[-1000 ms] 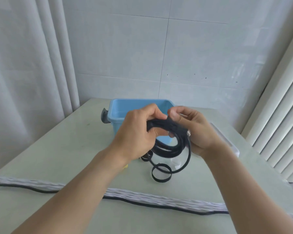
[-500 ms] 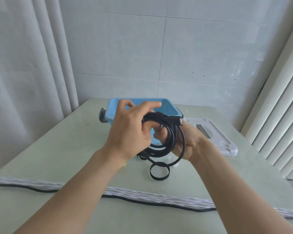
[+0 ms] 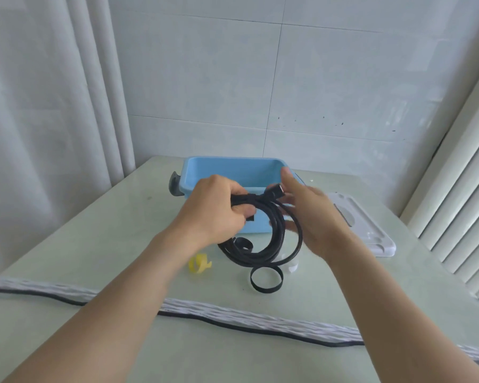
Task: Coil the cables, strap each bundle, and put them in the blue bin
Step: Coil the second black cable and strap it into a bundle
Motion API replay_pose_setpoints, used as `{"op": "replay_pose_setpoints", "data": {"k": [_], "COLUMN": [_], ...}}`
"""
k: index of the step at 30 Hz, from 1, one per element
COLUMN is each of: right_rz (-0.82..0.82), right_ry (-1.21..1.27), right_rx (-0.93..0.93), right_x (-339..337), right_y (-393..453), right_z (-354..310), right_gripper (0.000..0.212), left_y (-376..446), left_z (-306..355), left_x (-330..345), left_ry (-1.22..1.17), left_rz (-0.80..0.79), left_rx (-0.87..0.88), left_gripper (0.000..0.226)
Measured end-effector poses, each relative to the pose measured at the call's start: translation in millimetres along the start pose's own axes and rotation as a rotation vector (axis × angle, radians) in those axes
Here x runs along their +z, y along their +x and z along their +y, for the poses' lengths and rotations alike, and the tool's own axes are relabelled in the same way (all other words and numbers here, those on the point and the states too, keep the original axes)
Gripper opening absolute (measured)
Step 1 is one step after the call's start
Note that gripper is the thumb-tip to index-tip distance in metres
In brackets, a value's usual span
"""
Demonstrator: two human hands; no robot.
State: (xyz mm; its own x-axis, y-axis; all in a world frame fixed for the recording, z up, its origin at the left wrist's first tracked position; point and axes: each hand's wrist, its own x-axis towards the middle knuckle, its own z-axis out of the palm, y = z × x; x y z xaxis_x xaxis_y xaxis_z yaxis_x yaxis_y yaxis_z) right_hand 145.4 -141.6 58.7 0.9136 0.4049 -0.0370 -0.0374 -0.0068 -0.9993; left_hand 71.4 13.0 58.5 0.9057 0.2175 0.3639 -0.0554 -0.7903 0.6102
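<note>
Right hand (image 3: 313, 217) out from the black cable coil (image 3: 263, 233), fingers now spread beside it

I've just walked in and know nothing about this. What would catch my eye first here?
Most striking is the coiled black cable, held up in mid-frame above the pale green table: the left hand grips its strapped top while the right hand hovers open beside it. Just behind stands the open light-blue plastic bin. In front of it, loose strap loops lie on the table, one black and one yellow.

Smooth plastic blue bin (image 3: 234, 172), matt black cable (image 3: 263, 244), seemingly glossy table (image 3: 80, 244)
</note>
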Motion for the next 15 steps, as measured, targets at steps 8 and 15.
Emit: {"op": "replay_pose_setpoints", "data": {"k": [8, 15], "right_rz": [-0.205, -0.031], "right_ry": [-0.912, -1.122], "right_rx": [-0.691, -0.781], "right_x": [-5, 14], "right_y": [-24, -16], "right_z": [-21, -1], "right_gripper": [0.026, 0.018], "left_y": [0, 2], "left_z": [-5, -14], "left_x": [0, -5], "left_ry": [-0.274, -0.511], "left_rz": [-0.126, -0.186], "left_rx": [-0.186, -0.325], "left_gripper": [0.009, 0.011]}}
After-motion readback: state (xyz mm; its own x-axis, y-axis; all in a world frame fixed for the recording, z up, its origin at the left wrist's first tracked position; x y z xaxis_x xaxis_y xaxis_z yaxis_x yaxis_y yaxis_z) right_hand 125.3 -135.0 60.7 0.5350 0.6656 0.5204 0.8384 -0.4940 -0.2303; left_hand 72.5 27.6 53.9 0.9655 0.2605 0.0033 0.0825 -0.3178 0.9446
